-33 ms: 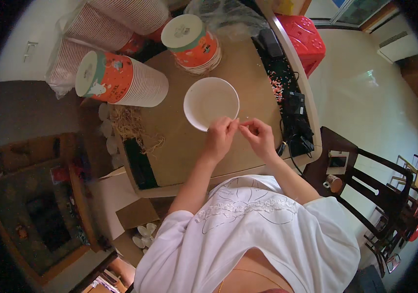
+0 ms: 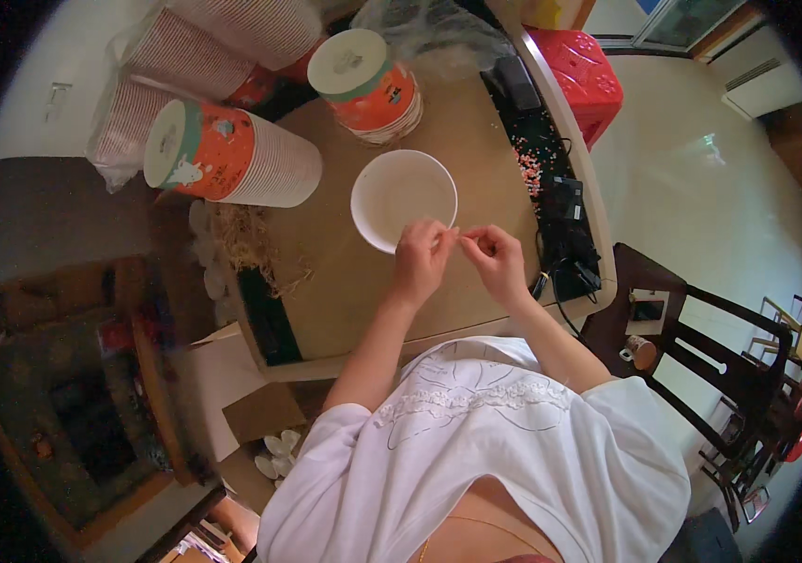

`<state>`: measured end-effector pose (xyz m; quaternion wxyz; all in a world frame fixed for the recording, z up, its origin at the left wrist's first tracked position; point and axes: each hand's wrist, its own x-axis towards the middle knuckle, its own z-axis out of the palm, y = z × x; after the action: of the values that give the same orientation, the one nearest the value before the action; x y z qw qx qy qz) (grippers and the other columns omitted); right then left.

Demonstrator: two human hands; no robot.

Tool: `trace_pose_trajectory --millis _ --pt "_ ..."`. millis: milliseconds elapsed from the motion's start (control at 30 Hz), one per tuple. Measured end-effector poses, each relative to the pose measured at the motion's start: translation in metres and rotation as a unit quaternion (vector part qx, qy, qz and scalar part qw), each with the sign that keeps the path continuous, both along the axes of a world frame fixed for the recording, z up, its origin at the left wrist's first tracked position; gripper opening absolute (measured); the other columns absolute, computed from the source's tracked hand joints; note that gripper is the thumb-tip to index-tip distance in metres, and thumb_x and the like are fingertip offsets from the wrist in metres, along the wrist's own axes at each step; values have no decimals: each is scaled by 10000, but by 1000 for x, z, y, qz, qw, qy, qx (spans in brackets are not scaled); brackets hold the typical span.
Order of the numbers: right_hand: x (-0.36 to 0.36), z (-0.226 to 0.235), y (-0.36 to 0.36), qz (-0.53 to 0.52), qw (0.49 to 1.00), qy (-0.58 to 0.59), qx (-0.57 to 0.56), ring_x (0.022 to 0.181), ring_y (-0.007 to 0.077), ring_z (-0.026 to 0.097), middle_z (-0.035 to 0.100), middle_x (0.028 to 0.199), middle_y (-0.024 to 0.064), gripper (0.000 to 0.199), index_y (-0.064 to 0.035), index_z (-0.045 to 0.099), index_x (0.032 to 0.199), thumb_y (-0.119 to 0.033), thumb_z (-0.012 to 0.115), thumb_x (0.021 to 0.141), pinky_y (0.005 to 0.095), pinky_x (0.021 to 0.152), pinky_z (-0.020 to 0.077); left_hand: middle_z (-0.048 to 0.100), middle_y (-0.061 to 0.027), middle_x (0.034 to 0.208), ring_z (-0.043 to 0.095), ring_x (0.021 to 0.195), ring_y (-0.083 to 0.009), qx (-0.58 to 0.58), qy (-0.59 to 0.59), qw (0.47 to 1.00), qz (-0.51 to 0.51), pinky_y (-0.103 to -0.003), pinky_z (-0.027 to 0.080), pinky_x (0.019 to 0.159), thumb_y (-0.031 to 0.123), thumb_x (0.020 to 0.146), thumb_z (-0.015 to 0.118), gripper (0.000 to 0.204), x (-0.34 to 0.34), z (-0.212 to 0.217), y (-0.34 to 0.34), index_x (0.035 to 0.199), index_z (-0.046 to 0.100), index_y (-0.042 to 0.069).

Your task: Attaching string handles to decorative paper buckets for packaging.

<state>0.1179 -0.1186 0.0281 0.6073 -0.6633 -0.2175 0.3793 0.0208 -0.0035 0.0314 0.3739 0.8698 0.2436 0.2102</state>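
Just past the near right rim of a white paper bowl (image 2: pixel 369 202), my two hands meet at the fingertips. My left hand (image 2: pixel 422 261) is closed in a pinch and overlaps the bowl's rim. Thumb and forefinger of my right hand (image 2: pixel 497 261) are pinched together right beside it. Whatever lies between the fingertips is too small to make out. Beyond the bowl stands a short upside-down stack of orange-and-white paper bowls (image 2: pixel 370 89). A longer stack of the same bowls (image 2: pixel 232 155) lies on its side to the left. Brown tangled strands (image 2: pixel 249 236) are heaped below that stack.
Plastic-wrapped bowl stacks (image 2: pixel 181 56) fill the far left of the table (image 2: pixel 335 300). Along its right edge lie small pink and white pieces (image 2: pixel 529 169), a black device (image 2: pixel 565 197) and cables. A red stool (image 2: pixel 579 80) and a dark chair (image 2: pixel 720 342) stand to the right.
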Motion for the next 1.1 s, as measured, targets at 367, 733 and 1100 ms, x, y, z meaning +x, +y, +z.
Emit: trace_pose_trajectory --millis 367,733,1100 --pt "4 -54 56 -100 985 -25 140 820 127 599 563 1010 67 107 34 581 882 -52 619 832 241 689 511 628 -122 934 639 803 -201 -121 20 986 112 -289 509 712 -54 748 570 295 -1 -12 40 1025 631 28" --pt "-1 -46 72 -59 994 -75 46 802 124 613 619 869 71 140 16 573 919 -33 635 803 255 676 529 587 -97 863 596 699 -154 -140 27 987 76 -274 495 642 -42 711 561 324 -5 2 46 1020 636 21" --pt "1 -36 62 3 990 -128 64 862 146 595 583 959 93 104 18 572 851 -11 642 780 276 731 536 593 -69 1102 603 921 -127 -401 -25 915 23 -253 503 785 -127 743 468 402 -7 14 48 1127 553 -42"
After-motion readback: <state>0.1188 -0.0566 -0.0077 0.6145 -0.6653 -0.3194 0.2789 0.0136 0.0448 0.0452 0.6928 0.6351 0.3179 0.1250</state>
